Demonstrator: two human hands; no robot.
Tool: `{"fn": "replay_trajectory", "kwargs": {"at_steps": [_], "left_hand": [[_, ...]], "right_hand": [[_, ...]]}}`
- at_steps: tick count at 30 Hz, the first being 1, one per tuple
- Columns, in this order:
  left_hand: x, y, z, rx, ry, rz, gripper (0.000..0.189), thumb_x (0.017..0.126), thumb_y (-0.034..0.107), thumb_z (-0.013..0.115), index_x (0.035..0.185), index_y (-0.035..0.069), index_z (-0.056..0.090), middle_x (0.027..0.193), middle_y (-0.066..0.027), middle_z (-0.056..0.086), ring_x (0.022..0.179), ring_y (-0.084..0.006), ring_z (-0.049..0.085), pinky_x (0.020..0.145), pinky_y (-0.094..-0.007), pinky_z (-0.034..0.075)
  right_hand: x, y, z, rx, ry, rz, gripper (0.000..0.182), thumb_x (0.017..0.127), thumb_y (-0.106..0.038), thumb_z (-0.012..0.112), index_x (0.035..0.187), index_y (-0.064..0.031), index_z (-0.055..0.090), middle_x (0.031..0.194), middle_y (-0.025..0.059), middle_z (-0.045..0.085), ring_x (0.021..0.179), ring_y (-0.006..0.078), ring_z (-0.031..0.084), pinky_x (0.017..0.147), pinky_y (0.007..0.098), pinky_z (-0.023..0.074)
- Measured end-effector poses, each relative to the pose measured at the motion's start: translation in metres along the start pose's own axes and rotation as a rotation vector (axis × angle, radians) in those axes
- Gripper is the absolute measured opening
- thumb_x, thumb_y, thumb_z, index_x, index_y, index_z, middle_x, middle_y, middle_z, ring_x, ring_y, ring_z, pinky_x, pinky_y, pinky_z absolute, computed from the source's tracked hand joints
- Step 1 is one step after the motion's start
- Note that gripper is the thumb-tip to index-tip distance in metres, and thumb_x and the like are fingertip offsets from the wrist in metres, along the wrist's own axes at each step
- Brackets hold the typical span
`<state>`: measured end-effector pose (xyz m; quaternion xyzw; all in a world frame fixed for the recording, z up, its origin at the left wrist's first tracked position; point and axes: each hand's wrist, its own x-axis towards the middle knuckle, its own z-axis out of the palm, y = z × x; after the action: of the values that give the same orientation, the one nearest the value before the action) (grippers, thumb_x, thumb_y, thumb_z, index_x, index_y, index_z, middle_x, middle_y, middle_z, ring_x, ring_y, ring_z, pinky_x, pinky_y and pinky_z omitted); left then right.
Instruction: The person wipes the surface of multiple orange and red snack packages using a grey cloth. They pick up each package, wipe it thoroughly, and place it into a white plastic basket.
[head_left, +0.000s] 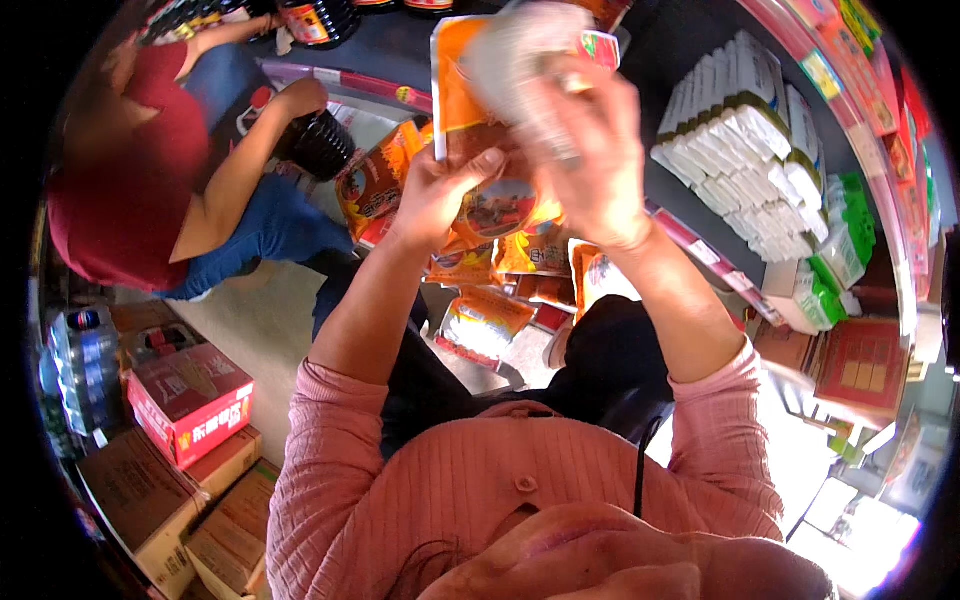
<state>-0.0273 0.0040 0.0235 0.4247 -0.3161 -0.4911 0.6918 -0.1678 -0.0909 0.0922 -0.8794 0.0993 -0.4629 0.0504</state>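
My left hand grips the lower left part of an orange and brown plastic food packet, its thumb on the front. In my right hand is a light grey cloth, blurred, which covers the packet's upper right part. Whether the cloth touches the packet I cannot tell. Below my hands, more orange packets lie on the floor and at the foot of the shelf, one of them between my knees.
Close on the left a co-worker in a dark red top holds a large dark bottle. A shelf runs ahead, with stacked white packs at right. A red carton and brown boxes stand lower left.
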Motion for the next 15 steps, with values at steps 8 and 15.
{"fn": "replay_trajectory", "kwargs": {"at_steps": [8, 15], "left_hand": [[-0.005, -0.013, 0.007, -0.004, -0.047, 0.012, 0.029, 0.084, 0.004, 0.062, 0.111, -0.002, 0.055, 0.102, -0.0057, 0.062, 0.092, -0.0131, 0.058, 0.080, -0.0272, 0.048], [-0.002, -0.003, 0.002, -0.092, 0.052, 0.001, 0.026, 0.085, 0.007, 0.062, 0.109, -0.002, 0.059, 0.097, -0.0075, 0.065, 0.082, -0.0121, 0.061, 0.075, -0.0256, 0.048]], "right_hand": [[-0.002, 0.002, 0.017, -0.160, -0.107, -0.009, 0.056, 0.061, -0.009, 0.065, 0.116, -0.0146, 0.056, 0.117, 0.0048, 0.054, 0.099, 0.0259, 0.054, 0.086, 0.0362, 0.0457], [-0.030, 0.065, 0.013, -0.105, -0.020, 0.483, 0.033, 0.083, -0.015, 0.058, 0.113, -0.0049, 0.055, 0.111, 0.0118, 0.056, 0.101, 0.0314, 0.055, 0.087, 0.0363, 0.0459]]}}
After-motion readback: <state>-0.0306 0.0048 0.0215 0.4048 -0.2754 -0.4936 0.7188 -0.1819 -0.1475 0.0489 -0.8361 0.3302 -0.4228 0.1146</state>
